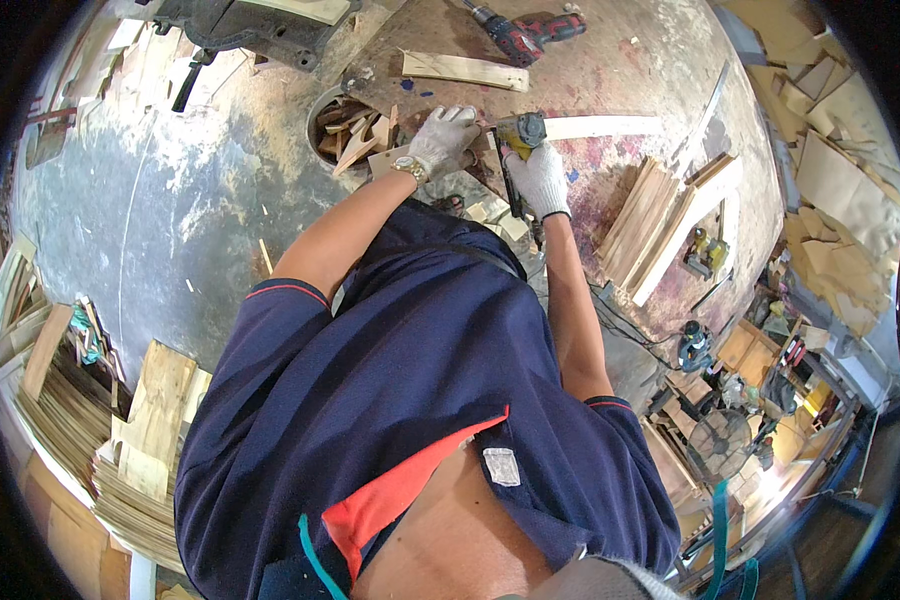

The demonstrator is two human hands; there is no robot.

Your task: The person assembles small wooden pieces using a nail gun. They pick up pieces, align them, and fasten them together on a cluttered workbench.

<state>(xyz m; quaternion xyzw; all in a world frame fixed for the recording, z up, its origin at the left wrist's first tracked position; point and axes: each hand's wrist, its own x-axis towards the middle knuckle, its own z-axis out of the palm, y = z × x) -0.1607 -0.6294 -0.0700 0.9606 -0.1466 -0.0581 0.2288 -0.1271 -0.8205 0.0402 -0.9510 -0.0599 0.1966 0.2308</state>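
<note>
My right hand [538, 182], in a whitish knit glove, is closed round a yellow and black nail gun [522, 128] at the table's near edge. Its dark magazine runs down toward my body. A pale wooden strip [610, 126] lies just right of the tool's head. My left hand [444, 142], gloved too and with a watch at the wrist, is to the left of the tool. Its fingers are curled, and whatever they grip is hidden. By that wrist is a small flat piece of wood [382, 162].
A round opening [322, 148] holding wood offcuts is left of my hands. Farther off lie a short board [465, 70] and a red and black cordless drill [525, 36]. Stacked wooden strips [642, 215] and another yellow tool [706, 254] are on the right.
</note>
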